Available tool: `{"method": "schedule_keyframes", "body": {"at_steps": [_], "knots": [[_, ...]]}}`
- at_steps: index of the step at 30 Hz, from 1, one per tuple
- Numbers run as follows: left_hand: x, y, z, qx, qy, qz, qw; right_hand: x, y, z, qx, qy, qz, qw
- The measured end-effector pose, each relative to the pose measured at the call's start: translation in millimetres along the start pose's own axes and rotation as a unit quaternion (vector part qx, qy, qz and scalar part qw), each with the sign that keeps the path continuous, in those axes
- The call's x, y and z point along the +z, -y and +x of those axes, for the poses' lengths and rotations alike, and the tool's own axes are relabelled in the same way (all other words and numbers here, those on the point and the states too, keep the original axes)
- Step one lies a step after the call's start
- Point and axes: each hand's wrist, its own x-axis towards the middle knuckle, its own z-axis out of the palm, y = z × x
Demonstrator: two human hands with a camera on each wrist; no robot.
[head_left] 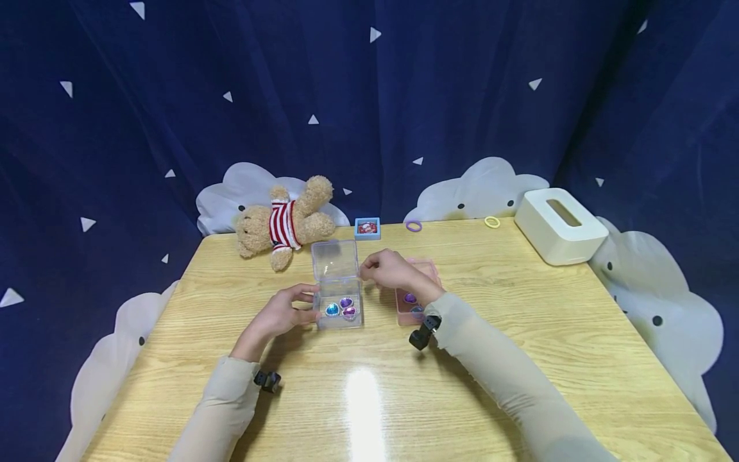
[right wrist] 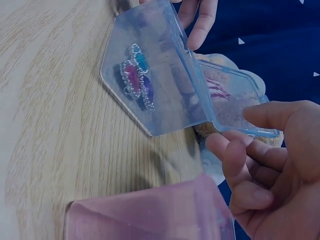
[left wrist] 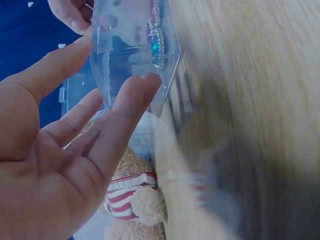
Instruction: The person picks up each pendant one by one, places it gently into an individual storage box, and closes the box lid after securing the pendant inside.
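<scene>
A clear plastic box (head_left: pixel 338 321) stands on the table with its clear lid (head_left: pixel 335 260) raised at the back. Inside lie a blue gem (head_left: pixel 331 309), a purple gem (head_left: pixel 346 302) and a pink gem (head_left: pixel 349 312), each with a beaded silvery rim. My left hand (head_left: pixel 281 312) touches the box's left side with fairly straight fingers and thumb. Beside the lid's right edge is my right hand (head_left: pixel 388 269), its fingers loosely bent and its thumb (right wrist: pixel 262 114) apart from them. Partly under my right wrist, a pink box (head_left: pixel 404 314) holds dark purple and bluish gems.
A teddy bear (head_left: pixel 283 224) in a striped shirt lies back left. Along the back edge are a small blue-framed box (head_left: pixel 367 229), a purple ring (head_left: pixel 414 226) and a yellow ring (head_left: pixel 492 222). A white tissue box (head_left: pixel 562 234) stands back right.
</scene>
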Motion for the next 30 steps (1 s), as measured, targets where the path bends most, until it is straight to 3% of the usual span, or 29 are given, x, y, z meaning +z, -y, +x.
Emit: {"method": "schedule_keyframes", "body": {"at_steps": [14, 20, 30], "knots": [[-0.7, -0.6, -0.3, 0.0, -0.003, 0.005, 1.0, -0.1, -0.1, -0.9, -0.01, 0.005, 0.004, 0.9999], [-0.7, 0.1, -0.2, 0.002, -0.002, 0.011, 0.9999, 0.8, -2.3, 0.0, -0.015, 0.016, 0.031, 0.9993], [-1.9, 3.5, -0.3, 0.014, -0.016, 0.05, 0.9986, 3.6, -1.1, -1.4, -0.012, 0.005, 0.045, 0.9989]]}}
